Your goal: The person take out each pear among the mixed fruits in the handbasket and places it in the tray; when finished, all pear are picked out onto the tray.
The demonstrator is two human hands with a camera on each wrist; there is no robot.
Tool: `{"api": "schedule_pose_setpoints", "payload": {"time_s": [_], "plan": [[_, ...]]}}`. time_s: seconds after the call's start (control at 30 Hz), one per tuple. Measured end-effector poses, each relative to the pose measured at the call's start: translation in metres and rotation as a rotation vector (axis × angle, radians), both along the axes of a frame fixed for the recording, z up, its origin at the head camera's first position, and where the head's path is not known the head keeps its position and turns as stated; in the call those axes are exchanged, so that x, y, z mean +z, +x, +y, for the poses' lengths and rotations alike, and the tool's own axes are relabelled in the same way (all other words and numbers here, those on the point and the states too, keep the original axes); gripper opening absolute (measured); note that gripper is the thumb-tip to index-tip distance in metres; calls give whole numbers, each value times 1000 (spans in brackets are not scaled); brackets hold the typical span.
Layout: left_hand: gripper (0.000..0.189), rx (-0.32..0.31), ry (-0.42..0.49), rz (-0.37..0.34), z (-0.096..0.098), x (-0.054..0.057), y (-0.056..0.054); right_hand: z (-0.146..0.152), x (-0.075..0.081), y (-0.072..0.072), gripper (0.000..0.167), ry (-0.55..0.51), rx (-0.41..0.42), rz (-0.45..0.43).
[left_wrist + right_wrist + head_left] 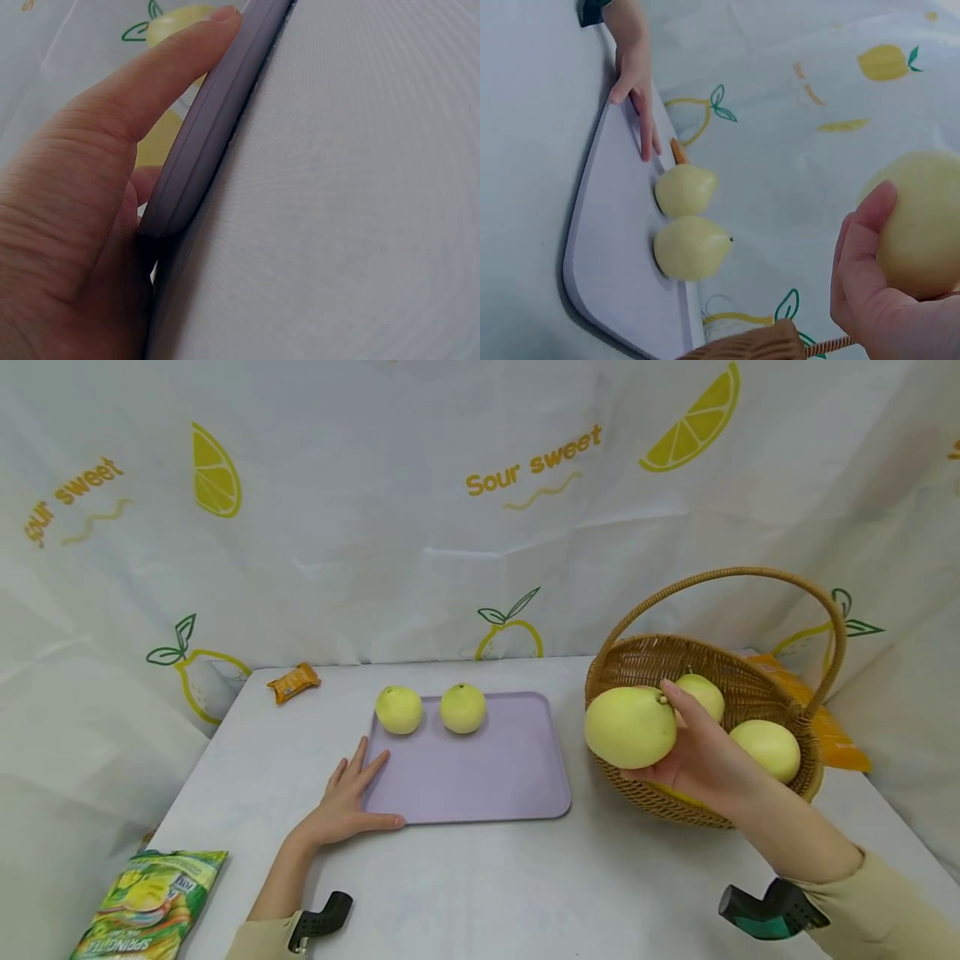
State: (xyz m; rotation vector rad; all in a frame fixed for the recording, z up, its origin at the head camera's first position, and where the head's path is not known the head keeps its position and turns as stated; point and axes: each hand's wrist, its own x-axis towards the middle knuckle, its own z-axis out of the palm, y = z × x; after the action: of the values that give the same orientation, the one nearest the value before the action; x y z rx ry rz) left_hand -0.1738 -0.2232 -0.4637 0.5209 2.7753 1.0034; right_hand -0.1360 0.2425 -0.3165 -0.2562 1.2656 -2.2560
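Note:
My right hand [701,752] grips a pale yellow pear [630,727] in front of the wicker basket [652,652]. Its fingers and thumb curl round the fruit, whose short stem points toward the fingertips in the head view. Inside the basket sit a pear at the back [701,696] and another at the right [767,750]. The left hand [343,806] rests at the near-left corner of a lilac tray [480,777], fingers spread and thumb along the front edge. On the tray's far-left part stand two pears, the left one [399,710] beside the other [462,708].
An orange-wrapped snack [294,682] lies at the table's back left. A green and yellow tea packet [153,902] is at the front left. Behind the basket's right side lies an orange packet [836,739]. A printed white cloth [360,577] hangs behind the table.

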Motion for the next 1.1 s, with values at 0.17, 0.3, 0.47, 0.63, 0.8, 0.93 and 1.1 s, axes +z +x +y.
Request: {"api": "schedule_pose_setpoints", "payload": {"time_s": [0.17, 0.3, 0.47, 0.63, 0.8, 0.93, 1.1], "plan": [[108, 6, -5, -3, 1, 1, -1, -20, 2, 1, 34, -7, 30, 59], [108, 6, 1, -4, 0, 1, -1, -30, -8, -1, 29, -87, 117, 121], [108, 2, -2, 0, 0, 0, -1, -41, -19, -3, 33, 58, 181, 202], [108, -5, 2, 6, 0, 0, -1, -56, -20, 0, 53, 291, 111, 182], [108, -13, -2, 7, 1, 0, -2, -69, -24, 3, 74, 400, 58, 159], [108, -7, -5, 0, 1, 0, -2, -78, -32, 2, 79, 450, 34, 138], [108, -8, 0, 2, 1, -1, -2, -86, -47, -6, 75, 469, 11, 113]]}}
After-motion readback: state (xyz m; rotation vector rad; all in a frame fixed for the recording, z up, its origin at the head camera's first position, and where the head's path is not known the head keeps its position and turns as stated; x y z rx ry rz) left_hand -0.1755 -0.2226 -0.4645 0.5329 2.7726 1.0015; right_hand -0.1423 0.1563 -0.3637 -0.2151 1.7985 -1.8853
